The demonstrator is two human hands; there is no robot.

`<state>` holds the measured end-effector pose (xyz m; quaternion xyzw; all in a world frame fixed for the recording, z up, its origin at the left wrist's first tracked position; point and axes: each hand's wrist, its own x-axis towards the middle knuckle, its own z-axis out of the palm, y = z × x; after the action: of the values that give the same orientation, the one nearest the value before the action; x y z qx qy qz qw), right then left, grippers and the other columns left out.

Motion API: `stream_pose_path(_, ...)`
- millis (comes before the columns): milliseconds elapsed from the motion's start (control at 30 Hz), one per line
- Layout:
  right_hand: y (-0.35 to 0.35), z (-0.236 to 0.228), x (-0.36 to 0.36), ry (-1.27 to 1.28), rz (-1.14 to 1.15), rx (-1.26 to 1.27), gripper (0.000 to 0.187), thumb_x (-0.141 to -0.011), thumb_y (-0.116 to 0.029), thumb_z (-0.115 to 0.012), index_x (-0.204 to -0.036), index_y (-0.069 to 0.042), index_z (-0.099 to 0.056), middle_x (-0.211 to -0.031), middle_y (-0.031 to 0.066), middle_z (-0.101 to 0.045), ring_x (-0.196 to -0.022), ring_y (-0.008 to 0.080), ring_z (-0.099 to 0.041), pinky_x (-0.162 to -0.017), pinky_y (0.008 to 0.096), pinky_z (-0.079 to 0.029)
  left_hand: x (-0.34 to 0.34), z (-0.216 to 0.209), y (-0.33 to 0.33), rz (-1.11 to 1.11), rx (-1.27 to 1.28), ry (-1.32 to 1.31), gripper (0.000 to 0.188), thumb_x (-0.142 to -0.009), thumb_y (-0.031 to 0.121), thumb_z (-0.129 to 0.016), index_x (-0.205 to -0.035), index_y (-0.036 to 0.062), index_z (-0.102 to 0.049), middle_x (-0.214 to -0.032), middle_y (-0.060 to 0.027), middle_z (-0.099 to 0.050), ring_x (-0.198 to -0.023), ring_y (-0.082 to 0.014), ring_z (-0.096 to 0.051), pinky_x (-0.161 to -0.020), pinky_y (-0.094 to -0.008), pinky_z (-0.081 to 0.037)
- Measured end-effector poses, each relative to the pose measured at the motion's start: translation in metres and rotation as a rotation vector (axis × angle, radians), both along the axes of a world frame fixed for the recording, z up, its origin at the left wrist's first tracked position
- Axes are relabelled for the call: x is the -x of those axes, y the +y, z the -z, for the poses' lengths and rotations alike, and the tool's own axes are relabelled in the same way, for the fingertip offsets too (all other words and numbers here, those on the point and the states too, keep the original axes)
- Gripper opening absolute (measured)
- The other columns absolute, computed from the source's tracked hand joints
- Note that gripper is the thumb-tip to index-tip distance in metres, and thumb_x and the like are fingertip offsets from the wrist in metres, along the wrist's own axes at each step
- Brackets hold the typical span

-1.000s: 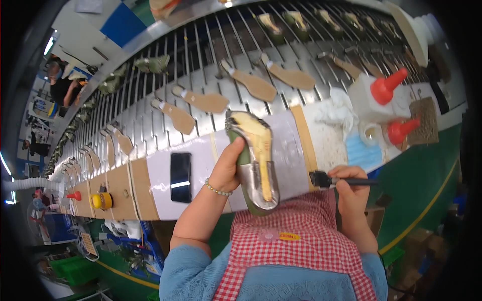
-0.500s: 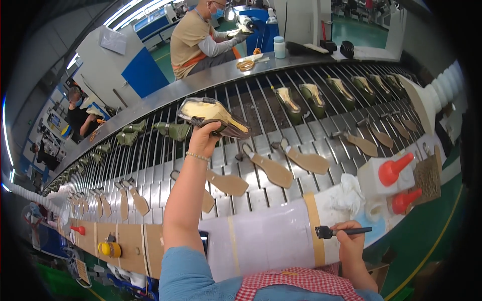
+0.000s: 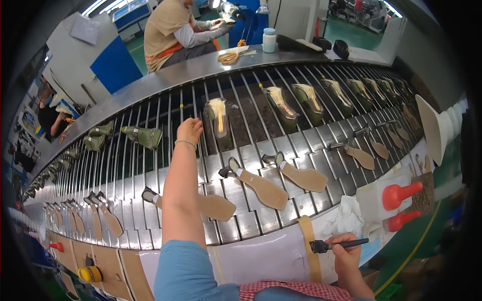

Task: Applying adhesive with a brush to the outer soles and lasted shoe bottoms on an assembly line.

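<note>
Your left hand [image 3: 190,131] is hovering over the rack of metal bars [image 3: 170,108], released, fingers loosely bent and holding nothing visible. A beaded bracelet [image 3: 186,143] is circling that wrist. Just right of the fingertips, a green shoe upper [image 3: 219,116] is resting on the rack, its cream underside facing up; contact with the fingers: cannot tell. Farther right, a row of similar uppers [image 3: 307,98] is lying along the bars, undersides up as well. To the left of the hand, another green upper [image 3: 142,136] is lying on its side.

Your right hand [image 3: 346,253] is grasping a brush [image 3: 351,243] by its black handle; the dark bristles are pointing left, over the tan strip [image 3: 306,228] at the edge of the lilac sheet [image 3: 266,263]. Between your two hands, tan soles with heels [image 3: 263,189] are lying on the metal slats [image 3: 246,210]. Beyond the brush, a crumpled white cloth [image 3: 346,215] is sitting near a white bottle with a red nozzle [image 3: 371,198]. Across the rack, a co-worker [image 3: 163,37] is sitting, gloved hands holding something too small to tell.
</note>
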<state>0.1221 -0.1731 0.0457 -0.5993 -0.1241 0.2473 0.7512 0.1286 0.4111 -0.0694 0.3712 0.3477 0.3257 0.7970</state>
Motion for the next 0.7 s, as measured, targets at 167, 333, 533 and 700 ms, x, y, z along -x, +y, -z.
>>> stream_pose_path(167, 0.010, 0.005, -0.002, -0.017, -0.017, 0.041, 0.021, -0.074, -0.003, -0.069, -0.091, 0.000, -0.057, -0.090, 0.0158, -0.064, -0.086, 0.0232, -0.061, -0.082, 0.0340, -0.047, 0.050, 0.031, 0.062, -0.492, 0.422, -0.348, 0.080, -0.077, 0.044, -0.072, -0.132, 0.0023, -0.033, -0.138, -0.0168, -0.036, -0.126, -0.0300, -0.039, -0.107, -0.0432, -0.030)
stream_pose_path(333, 0.012, 0.002, -0.002, -0.049, 0.025, 0.081, 0.022, -0.075, -0.004, -0.069, -0.093, 0.000, -0.056, -0.090, 0.0154, -0.064, -0.087, 0.0234, -0.062, -0.083, 0.0348, -0.047, 0.054, 0.057, 0.087, -0.699, 0.456, -0.466, 0.068, -0.081, 0.043, -0.068, -0.127, 0.0041, -0.038, -0.124, -0.0125, -0.043, -0.112, -0.0269, -0.049, -0.096, -0.0416, -0.042)
stream_pose_path(533, 0.005, 0.002, -0.002, -0.011, 0.008, 0.048, 0.021, -0.077, -0.004, -0.067, -0.094, 0.001, -0.056, -0.092, 0.0147, -0.064, -0.087, 0.0216, -0.062, -0.084, 0.0334, -0.047, 0.096, 0.062, 0.112, -0.935, 0.443, -0.349, 0.022, -0.090, 0.010, -0.054, -0.110, 0.0031, -0.053, -0.108, -0.0096, -0.056, -0.097, -0.0258, -0.057, -0.080, -0.0391, -0.055)
stream_pose_path(700, -0.002, -0.014, 0.008, -0.022, -0.009, 0.077, 0.018, -0.079, -0.005, -0.065, -0.093, -0.001, -0.056, -0.092, 0.0120, -0.064, -0.088, 0.0186, -0.061, -0.084, 0.0309, -0.045, 0.148, 0.019, 0.043, -0.652, 0.346, -0.312, 0.025, -0.087, 0.002, -0.055, -0.112, 0.0022, -0.052, -0.110, -0.0127, -0.057, -0.100, -0.0306, -0.057, -0.083, -0.0452, -0.053)
